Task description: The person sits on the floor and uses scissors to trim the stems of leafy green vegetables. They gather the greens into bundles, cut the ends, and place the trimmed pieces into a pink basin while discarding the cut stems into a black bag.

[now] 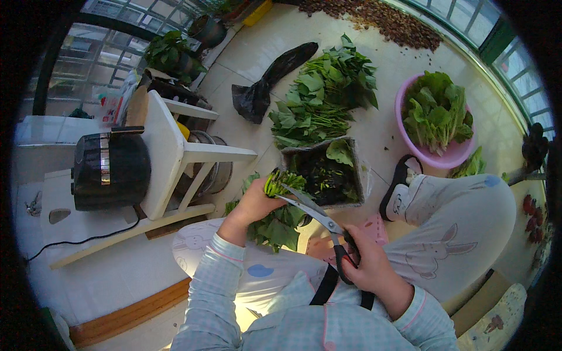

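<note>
My left hand (253, 202) is closed around a bunch of leafy green stems (284, 183), cut ends facing right and leaves hanging below over my lap. In my right hand (371, 263) is a pair of scissors (327, 221) with dark handles with red inside. Its blades are parted, their tips right beside the stem ends. Just beyond the hands stands a fabric-sided box (362, 175) lined with dark plastic; cut stem bits and a leaf lie in it. A large heap of leafy greens (325, 96) rests on the floor behind the box.
A pink basin (399, 118) of lettuce-like greens stands at right. A twisted black plastic bag (263, 90) lies left of the heap. At left are an upturned white stool (169, 149) and a black appliance (112, 169) with a cord. Brown dried pieces (386, 22) cover the far floor.
</note>
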`<state>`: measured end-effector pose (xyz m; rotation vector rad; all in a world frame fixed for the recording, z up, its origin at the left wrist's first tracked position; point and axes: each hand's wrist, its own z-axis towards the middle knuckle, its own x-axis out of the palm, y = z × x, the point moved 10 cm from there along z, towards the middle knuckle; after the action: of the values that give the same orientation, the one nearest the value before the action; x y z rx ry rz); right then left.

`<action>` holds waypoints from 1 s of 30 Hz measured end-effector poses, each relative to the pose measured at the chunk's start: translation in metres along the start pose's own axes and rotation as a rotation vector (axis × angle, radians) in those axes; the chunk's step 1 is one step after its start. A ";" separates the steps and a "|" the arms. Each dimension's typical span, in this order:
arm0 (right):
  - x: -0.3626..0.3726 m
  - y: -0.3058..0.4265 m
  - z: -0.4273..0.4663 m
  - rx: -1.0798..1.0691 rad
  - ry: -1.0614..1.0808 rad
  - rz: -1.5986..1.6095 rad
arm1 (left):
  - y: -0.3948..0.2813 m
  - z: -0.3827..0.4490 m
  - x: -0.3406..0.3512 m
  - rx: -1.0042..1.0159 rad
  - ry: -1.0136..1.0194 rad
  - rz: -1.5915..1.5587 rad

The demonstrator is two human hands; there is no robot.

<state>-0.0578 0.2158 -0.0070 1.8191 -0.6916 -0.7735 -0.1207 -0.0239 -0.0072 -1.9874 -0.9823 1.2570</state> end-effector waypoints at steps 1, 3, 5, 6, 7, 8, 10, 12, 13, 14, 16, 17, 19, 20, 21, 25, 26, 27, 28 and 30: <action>-0.001 0.003 0.000 -0.025 -0.010 -0.011 | -0.001 0.000 0.000 -0.017 -0.005 0.020; 0.002 -0.003 0.000 0.034 0.021 0.028 | -0.002 -0.001 0.001 -0.046 0.000 0.026; 0.004 -0.005 0.001 0.064 0.044 0.046 | -0.006 -0.004 0.000 -0.032 -0.032 0.142; 0.005 -0.005 0.001 0.065 0.050 0.043 | -0.008 -0.004 -0.001 -0.025 -0.046 0.196; 0.006 -0.006 0.001 0.077 0.061 0.061 | -0.007 -0.004 0.001 -0.032 -0.041 0.181; 0.005 -0.004 0.001 0.061 0.050 0.042 | -0.005 -0.004 0.001 -0.040 -0.037 0.166; 0.006 -0.006 0.002 0.067 0.048 0.072 | -0.003 -0.003 0.005 -0.041 -0.012 0.162; 0.006 -0.004 0.003 0.034 0.026 0.031 | 0.000 -0.003 0.010 -0.046 0.033 0.187; 0.009 -0.009 0.003 0.076 0.044 0.038 | -0.001 -0.003 0.011 -0.027 0.042 0.154; 0.007 -0.006 0.004 0.040 0.022 0.056 | 0.000 -0.004 0.014 -0.028 0.054 0.125; 0.011 -0.013 0.006 0.092 0.039 0.136 | 0.003 -0.004 0.021 -0.042 0.088 0.091; 0.008 -0.007 0.007 0.029 0.007 0.081 | 0.005 -0.004 0.024 -0.054 0.110 0.085; 0.005 -0.001 0.008 -0.037 -0.029 0.013 | 0.011 -0.002 0.033 -0.088 0.158 0.067; 0.009 -0.007 0.010 0.026 0.002 0.065 | 0.014 -0.002 0.037 -0.109 0.184 0.054; 0.014 -0.013 0.011 0.089 0.033 0.129 | 0.017 -0.001 0.042 -0.130 0.209 0.041; 0.022 -0.018 0.010 0.142 0.069 0.272 | 0.028 0.002 0.050 -0.180 0.218 -0.040; 0.024 -0.021 0.012 0.166 0.069 0.239 | 0.031 0.003 0.052 -0.188 0.235 -0.055; 0.025 -0.020 0.013 0.151 0.062 0.238 | 0.035 0.003 0.055 -0.209 0.260 -0.069; 0.024 -0.019 0.014 0.135 0.057 0.236 | 0.039 0.002 0.055 -0.230 0.258 -0.081; 0.028 -0.023 0.013 0.175 0.087 0.226 | 0.050 0.000 0.057 -0.300 0.270 -0.103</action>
<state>-0.0477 0.1954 -0.0373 1.8784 -0.9133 -0.4945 -0.0912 -0.0049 -0.0746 -2.2278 -1.1714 0.7944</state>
